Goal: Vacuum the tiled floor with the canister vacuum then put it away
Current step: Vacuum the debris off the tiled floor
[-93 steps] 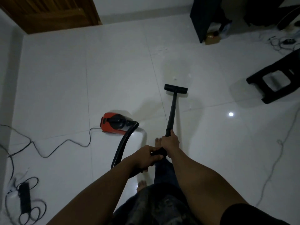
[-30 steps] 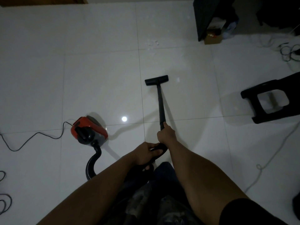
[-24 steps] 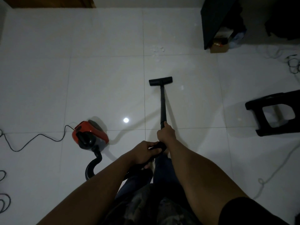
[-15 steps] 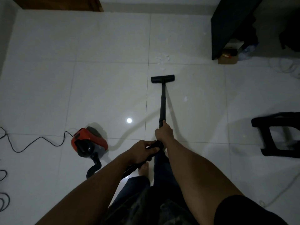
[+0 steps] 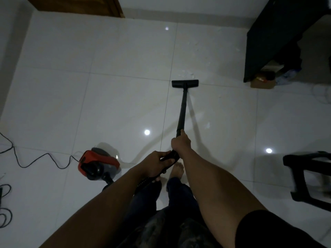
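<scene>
Nozzle (image 5: 185, 83) has advanced onto the tile seam (image 5: 125, 77); left hand (image 5: 155, 163) and right hand (image 5: 180, 144) clasp the wand (image 5: 182, 108).

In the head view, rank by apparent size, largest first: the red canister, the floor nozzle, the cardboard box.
1. red canister, largest.
2. floor nozzle and cardboard box look about alike; the box is partly in shadow, so unranked.

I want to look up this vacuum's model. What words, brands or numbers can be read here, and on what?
Nothing here can be read.
Red canister vacuum: no brand or label legible, too dim and small.
Cardboard box at the foot of the black cabinet: a reddish patch, too blurred to read.
Floor nozzle: plain black, no marking shows.
</scene>
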Motion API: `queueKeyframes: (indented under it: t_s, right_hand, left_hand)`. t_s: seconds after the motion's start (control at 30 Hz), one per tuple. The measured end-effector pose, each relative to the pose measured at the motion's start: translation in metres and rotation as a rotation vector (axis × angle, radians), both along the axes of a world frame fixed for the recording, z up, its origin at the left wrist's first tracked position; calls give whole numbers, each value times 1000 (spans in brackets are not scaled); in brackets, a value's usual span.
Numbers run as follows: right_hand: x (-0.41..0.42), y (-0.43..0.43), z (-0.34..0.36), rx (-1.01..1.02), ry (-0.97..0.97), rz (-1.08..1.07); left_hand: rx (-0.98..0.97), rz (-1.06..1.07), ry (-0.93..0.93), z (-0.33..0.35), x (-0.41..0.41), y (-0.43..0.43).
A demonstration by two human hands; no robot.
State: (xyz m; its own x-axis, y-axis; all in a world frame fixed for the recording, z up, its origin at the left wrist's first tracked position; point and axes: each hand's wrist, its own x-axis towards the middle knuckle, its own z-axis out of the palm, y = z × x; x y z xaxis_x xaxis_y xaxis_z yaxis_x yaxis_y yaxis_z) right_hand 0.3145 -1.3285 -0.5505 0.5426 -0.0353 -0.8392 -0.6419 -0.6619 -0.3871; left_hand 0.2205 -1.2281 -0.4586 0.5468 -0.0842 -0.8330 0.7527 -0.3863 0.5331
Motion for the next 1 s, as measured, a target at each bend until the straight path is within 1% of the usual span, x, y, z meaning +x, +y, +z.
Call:
queueKeyframes:
  t_s: [0.13,0.27,0.5,0.67,0.87,0.97,1.0]
  right_hand:
    - [31,13,2,4,0,3]
    - [64,28,1,-2,-6,-12]
    - [141,71,2,-23,-11,-43]
    - [196,106,2,-29,-7,-65]
    - [249,128,-7,-94,-23,-72]
    - [283,135,-28,-108,-25,-106]
    - [297,139,-22,-109,-19,-113]
  left_hand:
    - [8,4,8,-3,29,13]
    - [7,-39,-17,-9,63,32]
    - [-44,-43,-23,-11,140,80]
    - [-32,-43,-21,-9,199,117]
    - [-58,-23,6,-11,256,135]
    - [-43,-14,-23,-13,291,137]
    - [-38,5,-30,-14,304,138]
